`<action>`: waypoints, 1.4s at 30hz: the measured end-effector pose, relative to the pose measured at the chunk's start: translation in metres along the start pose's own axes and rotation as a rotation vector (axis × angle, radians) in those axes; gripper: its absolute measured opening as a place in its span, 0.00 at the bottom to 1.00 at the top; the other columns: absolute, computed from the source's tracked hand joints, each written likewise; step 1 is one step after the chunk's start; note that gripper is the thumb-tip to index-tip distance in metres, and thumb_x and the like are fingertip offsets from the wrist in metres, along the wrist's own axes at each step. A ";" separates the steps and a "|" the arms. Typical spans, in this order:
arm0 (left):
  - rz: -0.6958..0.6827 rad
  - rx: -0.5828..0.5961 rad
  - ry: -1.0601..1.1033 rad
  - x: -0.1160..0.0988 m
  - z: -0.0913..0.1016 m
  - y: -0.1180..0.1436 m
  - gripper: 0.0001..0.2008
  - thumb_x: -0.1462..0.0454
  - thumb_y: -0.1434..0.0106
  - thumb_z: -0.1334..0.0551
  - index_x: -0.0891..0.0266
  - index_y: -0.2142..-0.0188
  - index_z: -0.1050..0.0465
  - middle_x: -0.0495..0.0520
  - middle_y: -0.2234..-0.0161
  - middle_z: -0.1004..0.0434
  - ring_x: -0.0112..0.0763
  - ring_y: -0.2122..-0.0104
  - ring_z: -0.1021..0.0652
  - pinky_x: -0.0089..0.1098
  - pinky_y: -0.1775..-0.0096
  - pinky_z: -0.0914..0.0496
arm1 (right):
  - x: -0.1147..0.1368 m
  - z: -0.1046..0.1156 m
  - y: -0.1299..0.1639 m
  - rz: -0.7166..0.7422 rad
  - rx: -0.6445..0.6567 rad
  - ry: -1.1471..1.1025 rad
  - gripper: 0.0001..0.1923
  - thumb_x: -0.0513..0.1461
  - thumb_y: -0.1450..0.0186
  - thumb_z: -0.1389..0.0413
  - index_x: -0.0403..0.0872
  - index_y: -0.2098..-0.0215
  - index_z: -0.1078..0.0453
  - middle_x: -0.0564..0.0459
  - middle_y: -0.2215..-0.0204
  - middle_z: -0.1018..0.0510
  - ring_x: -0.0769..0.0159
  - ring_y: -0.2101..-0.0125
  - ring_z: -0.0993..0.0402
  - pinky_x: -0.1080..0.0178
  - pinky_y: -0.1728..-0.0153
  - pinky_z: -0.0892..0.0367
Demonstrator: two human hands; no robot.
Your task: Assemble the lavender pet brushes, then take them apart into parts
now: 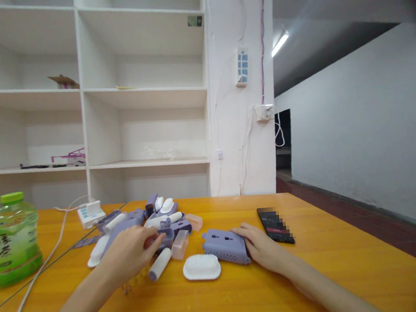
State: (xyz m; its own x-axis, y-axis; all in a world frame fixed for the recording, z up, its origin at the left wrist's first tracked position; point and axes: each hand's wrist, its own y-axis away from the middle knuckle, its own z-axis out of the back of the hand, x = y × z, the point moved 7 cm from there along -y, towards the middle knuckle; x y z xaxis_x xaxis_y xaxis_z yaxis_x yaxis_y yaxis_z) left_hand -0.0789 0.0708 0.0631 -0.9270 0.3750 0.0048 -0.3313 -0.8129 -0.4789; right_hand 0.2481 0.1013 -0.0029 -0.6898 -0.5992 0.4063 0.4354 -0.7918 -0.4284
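Note:
My right hand [261, 248] lies on the right end of a purple plastic holder [225, 243], its fingers wrapped over the edge. This holder has two slots on top and small holes along its front side. Over a pile of parts, my left hand [132, 251] pinches at a translucent purple cup [167, 237]; its other fingers are curled. In front of the holder rests a white oval brush [201, 267], bristles up. A white roller with a purple end [160, 264] and a clear plastic box [180, 244] lie right of my left hand.
Purple and white parts [167, 206] are heaped behind my left hand. A green bottle [16, 241] stands at left, near a white cable [58, 242] and power strip [91, 214]. A black phone [273, 224] lies beyond my right hand. White shelves [145, 89] rise behind the table [276, 295].

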 end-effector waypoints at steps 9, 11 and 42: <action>0.094 0.127 -0.006 0.006 -0.013 0.001 0.17 0.53 0.32 0.43 0.56 0.72 0.23 0.53 0.72 0.18 0.40 0.71 0.19 0.32 0.72 0.45 | 0.003 0.001 0.000 0.011 -0.013 -0.009 0.20 0.31 0.32 0.55 0.48 0.50 0.25 0.47 0.60 0.25 0.59 0.58 0.27 0.60 0.55 0.34; 0.101 0.128 0.002 0.006 -0.012 0.001 0.18 0.53 0.32 0.43 0.56 0.73 0.23 0.53 0.73 0.18 0.40 0.71 0.20 0.32 0.72 0.45 | 0.004 0.001 0.000 0.013 -0.013 -0.008 0.20 0.31 0.32 0.55 0.48 0.51 0.25 0.47 0.61 0.25 0.59 0.59 0.27 0.61 0.55 0.34; 0.034 0.283 0.081 -0.024 -0.028 0.015 0.21 0.59 0.43 0.39 0.52 0.49 0.24 0.55 0.53 0.17 0.51 0.54 0.20 0.43 0.53 0.31 | 0.013 -0.001 0.009 -0.067 0.034 0.057 0.48 0.51 0.40 0.36 0.48 0.28 0.50 0.41 0.34 0.38 0.49 0.36 0.41 0.49 0.35 0.46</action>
State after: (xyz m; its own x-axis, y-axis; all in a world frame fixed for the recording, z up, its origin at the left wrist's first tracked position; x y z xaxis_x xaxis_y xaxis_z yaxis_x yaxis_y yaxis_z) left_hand -0.0566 0.0616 0.0310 -0.9251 0.3705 -0.0830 -0.3467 -0.9134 -0.2134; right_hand 0.2425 0.0867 -0.0023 -0.7491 -0.5381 0.3863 0.4059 -0.8338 -0.3741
